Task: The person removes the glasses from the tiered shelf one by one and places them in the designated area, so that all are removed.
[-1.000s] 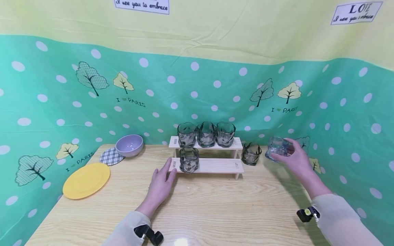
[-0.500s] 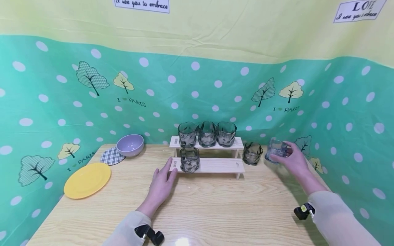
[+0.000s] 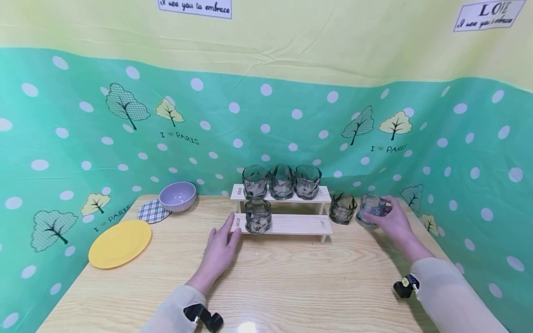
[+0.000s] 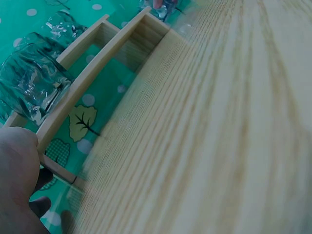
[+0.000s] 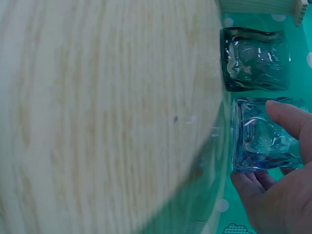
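Observation:
My right hand (image 3: pixel 393 219) holds a bluish clear glass (image 3: pixel 370 209) between thumb and fingers; in the right wrist view that glass (image 5: pixel 263 134) stands upright, at or very near the tabletop. Just left of it is a smoky grey glass (image 3: pixel 343 209), with a small gap between them. My left hand (image 3: pixel 218 252), fingers fairly straight, touches the left end of the lower step of a two-step wooden rack (image 3: pixel 295 224). One grey glass (image 3: pixel 258 217) stands on that step near the hand. The upper step bears three grey glasses in a row, the middle one (image 3: pixel 282 182) among them.
At the left of the wooden table (image 3: pixel 283 286) lie a yellow plate (image 3: pixel 120 244) and a checked round mat (image 3: pixel 151 212). A purple bowl (image 3: pixel 177 196) sits partly over the mat. Polka-dot cloth (image 3: pixel 266 129) hangs behind the table and along its sides.
My right hand has lowered the bluish glass and brought it slightly closer to the grey glass beside the rack. My left hand stays at the rack's left end.

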Tool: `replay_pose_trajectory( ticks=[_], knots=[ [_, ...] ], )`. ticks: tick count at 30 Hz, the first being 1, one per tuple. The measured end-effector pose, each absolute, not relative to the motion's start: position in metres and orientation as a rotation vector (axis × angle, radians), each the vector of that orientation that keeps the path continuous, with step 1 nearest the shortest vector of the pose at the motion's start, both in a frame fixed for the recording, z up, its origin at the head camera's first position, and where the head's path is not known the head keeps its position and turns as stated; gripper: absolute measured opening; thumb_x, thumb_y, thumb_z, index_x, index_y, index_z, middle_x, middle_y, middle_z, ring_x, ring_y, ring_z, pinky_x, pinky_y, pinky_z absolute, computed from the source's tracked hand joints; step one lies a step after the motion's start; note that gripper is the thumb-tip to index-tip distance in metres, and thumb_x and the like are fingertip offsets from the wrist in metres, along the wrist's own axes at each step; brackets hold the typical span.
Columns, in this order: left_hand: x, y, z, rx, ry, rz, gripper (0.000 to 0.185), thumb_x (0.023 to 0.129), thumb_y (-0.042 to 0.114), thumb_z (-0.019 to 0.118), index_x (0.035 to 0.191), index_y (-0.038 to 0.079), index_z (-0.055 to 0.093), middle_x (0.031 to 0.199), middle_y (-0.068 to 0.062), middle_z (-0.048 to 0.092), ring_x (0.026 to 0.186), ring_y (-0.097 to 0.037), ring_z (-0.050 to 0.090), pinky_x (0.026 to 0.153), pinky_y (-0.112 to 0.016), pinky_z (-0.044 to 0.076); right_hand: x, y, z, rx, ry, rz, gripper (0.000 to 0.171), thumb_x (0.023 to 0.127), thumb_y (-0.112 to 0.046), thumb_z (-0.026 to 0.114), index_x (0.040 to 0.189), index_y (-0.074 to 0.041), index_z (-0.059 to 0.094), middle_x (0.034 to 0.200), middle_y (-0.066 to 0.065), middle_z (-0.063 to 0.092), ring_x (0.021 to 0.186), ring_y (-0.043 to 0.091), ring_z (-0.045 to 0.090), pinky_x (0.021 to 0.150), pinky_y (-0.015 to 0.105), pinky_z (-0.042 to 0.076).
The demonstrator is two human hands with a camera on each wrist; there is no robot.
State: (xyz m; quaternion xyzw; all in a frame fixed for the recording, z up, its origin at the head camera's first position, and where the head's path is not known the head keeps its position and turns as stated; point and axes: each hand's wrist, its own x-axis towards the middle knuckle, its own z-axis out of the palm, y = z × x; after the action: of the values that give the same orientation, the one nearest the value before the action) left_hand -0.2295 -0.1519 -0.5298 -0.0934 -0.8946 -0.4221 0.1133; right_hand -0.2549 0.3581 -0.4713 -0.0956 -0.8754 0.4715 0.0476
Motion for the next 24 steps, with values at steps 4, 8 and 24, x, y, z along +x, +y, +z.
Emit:
replay_pose_trajectory(
  ticks=[4, 8, 24],
  knots=[
    [-0.23, -0.152, -0.53, -0.264, -2.634, -1.24, 0.062, 0.119, 0.032, 0.053, 0.171, 0.002, 0.037, 0.166, -0.024, 0.048, 0.151, -0.046, 0.049, 0.135, -0.064, 0.009, -0.256, 0.356, -0.476, -0.297, -2.647, 1.473, 0.11, 0.096, -0.025, 0.089, 0.173, 0.001, 0.014, 0.157, 0.04, 0.043, 0.137, 0.056, 0.054, 0.115, 0.063, 0.052],
    [-0.23, -0.152, -0.53, -0.261, -2.639, -1.242, 0.063, 0.119, 0.032, 0.053, 0.171, 0.002, 0.036, 0.166, -0.024, 0.048, 0.152, -0.045, 0.048, 0.135, -0.063, 0.008, -0.259, 0.356, -0.48, -0.302, -2.636, 1.479, 0.107, 0.097, -0.022, 0.089, 0.173, 0.0, 0.017, 0.155, 0.038, 0.045, 0.136, 0.053, 0.056, 0.114, 0.06, 0.053],
    [-0.23, -0.152, -0.531, -0.267, -2.642, -1.243, 0.063, 0.119, 0.033, 0.053, 0.172, 0.004, 0.036, 0.167, -0.023, 0.047, 0.153, -0.044, 0.048, 0.135, -0.063, 0.008, -0.262, 0.355, -0.483, -0.294, -2.655, 1.517, 0.112, 0.096, -0.019, 0.089, 0.173, 0.0, 0.01, 0.16, 0.043, 0.036, 0.143, 0.061, 0.046, 0.121, 0.067, 0.043]
  ],
)
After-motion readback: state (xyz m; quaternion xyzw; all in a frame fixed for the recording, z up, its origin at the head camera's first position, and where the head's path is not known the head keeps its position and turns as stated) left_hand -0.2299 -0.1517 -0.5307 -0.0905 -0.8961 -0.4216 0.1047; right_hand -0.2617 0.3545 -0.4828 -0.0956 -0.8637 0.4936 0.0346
